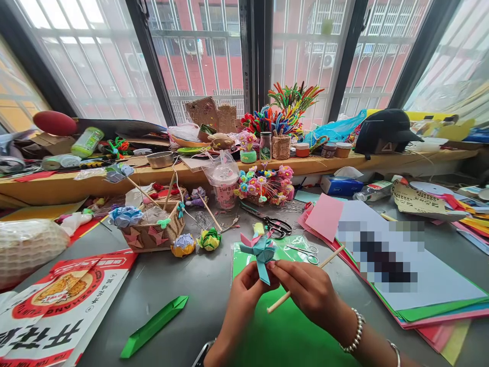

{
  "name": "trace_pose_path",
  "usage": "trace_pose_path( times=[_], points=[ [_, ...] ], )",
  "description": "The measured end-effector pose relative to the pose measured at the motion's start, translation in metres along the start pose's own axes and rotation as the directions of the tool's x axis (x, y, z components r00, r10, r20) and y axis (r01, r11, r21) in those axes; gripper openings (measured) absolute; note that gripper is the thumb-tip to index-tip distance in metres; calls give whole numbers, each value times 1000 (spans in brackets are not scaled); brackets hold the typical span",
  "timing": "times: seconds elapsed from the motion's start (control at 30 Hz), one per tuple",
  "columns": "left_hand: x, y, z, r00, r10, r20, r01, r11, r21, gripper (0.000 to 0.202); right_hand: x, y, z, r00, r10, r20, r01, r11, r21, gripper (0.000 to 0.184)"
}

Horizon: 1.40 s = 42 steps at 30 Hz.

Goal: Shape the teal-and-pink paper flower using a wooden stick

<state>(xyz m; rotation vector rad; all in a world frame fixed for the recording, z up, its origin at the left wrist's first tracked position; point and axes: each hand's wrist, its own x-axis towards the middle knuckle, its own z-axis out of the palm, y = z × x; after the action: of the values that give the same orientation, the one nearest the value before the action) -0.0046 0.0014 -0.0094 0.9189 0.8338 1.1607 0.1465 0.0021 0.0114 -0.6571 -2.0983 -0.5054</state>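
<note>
Blue/pink folded-paper pc [263,250] (w/ flaps); wooden stick [280,300] tilted diag.

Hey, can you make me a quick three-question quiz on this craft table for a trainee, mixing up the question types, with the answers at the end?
1. Multiple choice: What are the left hand and right hand both touching?
A) the black-handled scissors
B) the folded blue-and-pink paper piece
C) the green folded strip

2. True or false: The black cap sits on the wooden ledge below the windows.

3. Short answer: Which hand's wrist wears the beaded bracelet?

Key: 1. B. 2. True. 3. The right.
</note>
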Motion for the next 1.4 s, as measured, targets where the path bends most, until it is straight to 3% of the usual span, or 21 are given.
trace_pose_path(
  times=[0.47,0.77,0.93,1.03,1.2,1.4],
  points=[
    [-5,6,3,998,-60,30,60,998,29,30,2,0,-5,999,-9,32,8,1000,30,29],
    [-5,7,0,996,77,40,-84,977,194,23,2,1,-3,997,38,63,-43,996,81,25],
    [-6,9,1,993,103,65,-117,953,278,19,5,6,-2,980,134,150,-162,968,193,21],
    [-5,8,2,991,103,85,-122,957,263,25,4,8,-1,967,190,172,-232,934,273,15],
    [-4,7,4,996,83,31,-87,983,162,24,1,8,2,953,272,130,-300,898,323,16],
    [-2,6,5,992,51,115,-62,994,89,24,3,8,2,933,338,128,-360,849,386,20]
  ],
)
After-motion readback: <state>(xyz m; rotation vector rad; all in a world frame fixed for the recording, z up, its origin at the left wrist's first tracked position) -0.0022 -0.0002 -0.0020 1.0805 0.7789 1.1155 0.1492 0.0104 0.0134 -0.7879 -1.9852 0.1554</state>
